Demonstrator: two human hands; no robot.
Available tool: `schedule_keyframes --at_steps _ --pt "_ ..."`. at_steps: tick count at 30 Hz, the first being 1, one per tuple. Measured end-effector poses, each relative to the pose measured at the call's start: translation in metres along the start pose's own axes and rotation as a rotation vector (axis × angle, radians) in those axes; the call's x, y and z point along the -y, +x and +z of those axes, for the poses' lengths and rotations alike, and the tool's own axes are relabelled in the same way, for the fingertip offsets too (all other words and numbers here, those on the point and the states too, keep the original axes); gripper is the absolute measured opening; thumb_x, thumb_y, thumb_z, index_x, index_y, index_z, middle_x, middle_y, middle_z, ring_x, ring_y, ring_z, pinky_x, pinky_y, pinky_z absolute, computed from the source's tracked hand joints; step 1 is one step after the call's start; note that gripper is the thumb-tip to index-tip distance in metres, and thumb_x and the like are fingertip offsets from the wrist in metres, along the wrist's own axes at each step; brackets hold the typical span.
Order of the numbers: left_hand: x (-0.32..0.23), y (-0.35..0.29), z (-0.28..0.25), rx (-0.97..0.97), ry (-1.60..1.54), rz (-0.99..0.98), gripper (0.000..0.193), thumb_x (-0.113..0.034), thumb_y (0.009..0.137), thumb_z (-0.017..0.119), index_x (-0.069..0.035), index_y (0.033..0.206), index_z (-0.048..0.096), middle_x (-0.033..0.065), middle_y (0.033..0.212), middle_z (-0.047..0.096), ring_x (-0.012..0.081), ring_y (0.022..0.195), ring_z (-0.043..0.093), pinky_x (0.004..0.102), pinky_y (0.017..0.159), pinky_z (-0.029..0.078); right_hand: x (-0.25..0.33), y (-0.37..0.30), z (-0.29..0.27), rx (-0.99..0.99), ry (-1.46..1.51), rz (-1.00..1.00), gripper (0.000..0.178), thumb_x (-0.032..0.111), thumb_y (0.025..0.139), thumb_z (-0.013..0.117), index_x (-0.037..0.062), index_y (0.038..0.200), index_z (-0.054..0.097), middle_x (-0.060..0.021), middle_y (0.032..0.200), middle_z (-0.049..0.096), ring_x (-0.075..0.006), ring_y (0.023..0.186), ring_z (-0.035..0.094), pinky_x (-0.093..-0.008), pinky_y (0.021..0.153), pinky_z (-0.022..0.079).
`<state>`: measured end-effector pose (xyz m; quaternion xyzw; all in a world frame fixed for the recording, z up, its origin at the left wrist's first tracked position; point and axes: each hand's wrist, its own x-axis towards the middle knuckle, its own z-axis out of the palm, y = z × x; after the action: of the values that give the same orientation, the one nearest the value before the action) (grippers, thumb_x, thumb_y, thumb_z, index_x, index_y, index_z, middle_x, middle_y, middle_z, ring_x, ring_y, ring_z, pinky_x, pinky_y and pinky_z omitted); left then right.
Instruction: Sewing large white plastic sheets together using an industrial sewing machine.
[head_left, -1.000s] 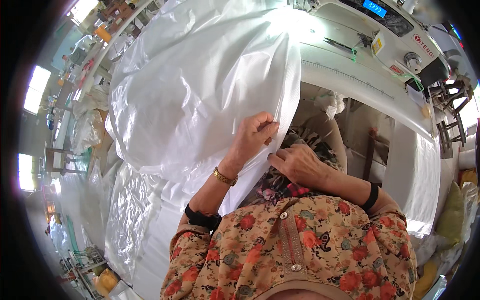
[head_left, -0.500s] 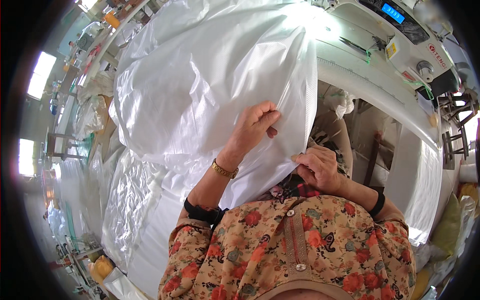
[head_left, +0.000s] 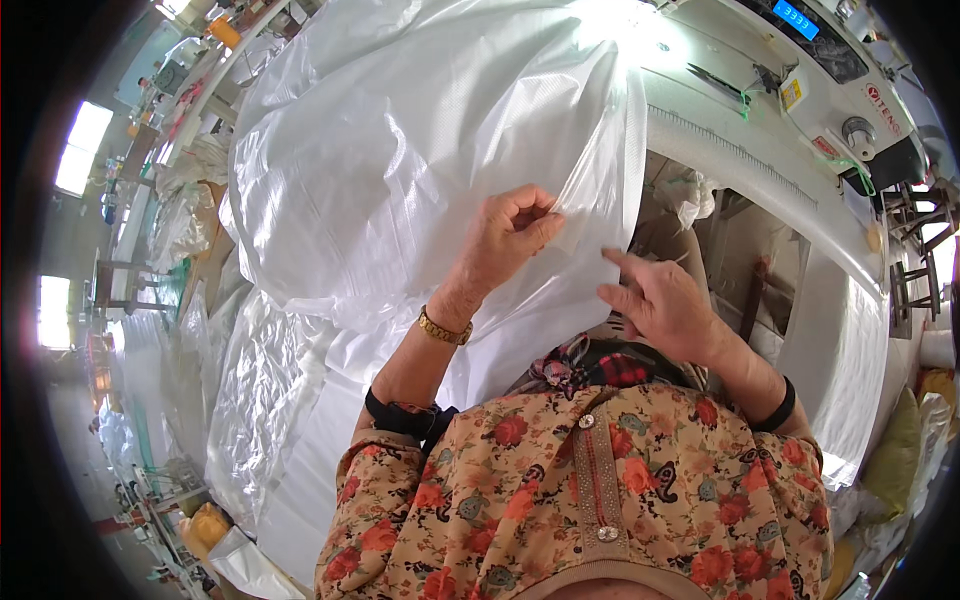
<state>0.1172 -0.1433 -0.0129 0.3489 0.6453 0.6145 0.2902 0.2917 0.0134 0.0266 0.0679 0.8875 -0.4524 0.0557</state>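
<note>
A large sheet of shiny white plastic fabric [head_left: 350,180] spreads over the table and hangs down toward my lap. My left hand [head_left: 512,235] pinches a fold of it near its right side. Just right of the sheet's folded edge, my right hand [head_left: 660,305] has its thumb and forefinger apart, with nothing visible between them. The sheet's far right corner runs under the bright lamp of a white sewing machine [head_left: 800,90]; the glare hides its needle.
A pair of dark thread snips [head_left: 715,82] lies on the machine bed, beside a ruler strip [head_left: 735,150]. More crumpled white sheeting [head_left: 265,400] is heaped at left. Dark stools [head_left: 915,240] stand at far right, and a green cushion-like bundle [head_left: 890,455] lies at lower right.
My right hand has let go of the sheet's edge and moved slightly up and right, its fingers parting. My left hand keeps its pinch almost in place.
</note>
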Motion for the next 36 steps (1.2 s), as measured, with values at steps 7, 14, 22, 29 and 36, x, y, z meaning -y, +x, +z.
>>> schedule_keyframes --at_steps 7,14,22,29,36 --pt "-0.013 -0.002 0.001 -0.03 -0.002 0.022 0.013 -0.012 0.088 0.066 -0.003 0.082 0.059 -0.0057 0.064 0.052 0.0013 0.057 0.046 0.0182 0.048 0.036 -0.002 0.041 0.013 -0.053 0.871 0.391 0.05 0.02 0.091 0.059 -0.0096 0.129 0.043 -0.012 0.06 0.061 -0.0089 0.038 0.044 -0.0229 0.037 0.035" --pt "-0.002 -0.005 0.002 -0.018 -0.003 -0.047 0.011 -0.008 0.087 0.066 -0.001 0.082 0.059 -0.0048 0.067 0.054 0.0012 0.061 0.045 0.02 0.052 0.038 0.022 0.023 0.019 -0.035 0.75 0.205 0.021 0.02 0.092 0.06 0.0003 0.084 0.061 0.0008 0.053 0.051 -0.005 0.04 0.044 -0.0207 0.038 0.034" --pt "0.007 -0.005 0.01 0.042 -0.063 -0.081 0.005 -0.003 0.09 0.059 0.0 0.092 0.062 -0.0019 0.078 0.061 0.0018 0.068 0.053 0.0171 0.057 0.043 0.028 0.023 0.036 -0.097 0.475 0.038 0.021 0.021 0.092 0.062 0.0007 0.091 0.057 -0.0024 0.05 0.05 -0.0077 0.041 0.044 -0.0242 0.042 0.035" --pt "-0.016 -0.008 0.008 0.023 -0.149 -0.075 0.008 -0.007 0.093 0.056 0.0 0.094 0.06 0.0002 0.075 0.061 0.0046 0.061 0.052 0.0192 0.055 0.042 0.03 0.022 0.034 -0.294 0.189 -0.105 0.025 0.017 0.09 0.063 0.0043 0.105 0.049 -0.0069 0.049 0.049 -0.0207 0.041 0.048 -0.0324 0.045 0.037" --pt "-0.019 -0.008 0.016 -0.011 -0.182 -0.118 0.016 -0.014 0.094 0.058 0.0 0.087 0.056 0.0001 0.07 0.058 0.005 0.058 0.052 0.0209 0.05 0.042 0.032 0.022 0.033 -0.213 -0.012 -0.161 0.023 0.015 0.087 0.064 0.0028 0.101 0.051 -0.0103 0.057 0.054 -0.0269 0.048 0.056 -0.0367 0.048 0.041"
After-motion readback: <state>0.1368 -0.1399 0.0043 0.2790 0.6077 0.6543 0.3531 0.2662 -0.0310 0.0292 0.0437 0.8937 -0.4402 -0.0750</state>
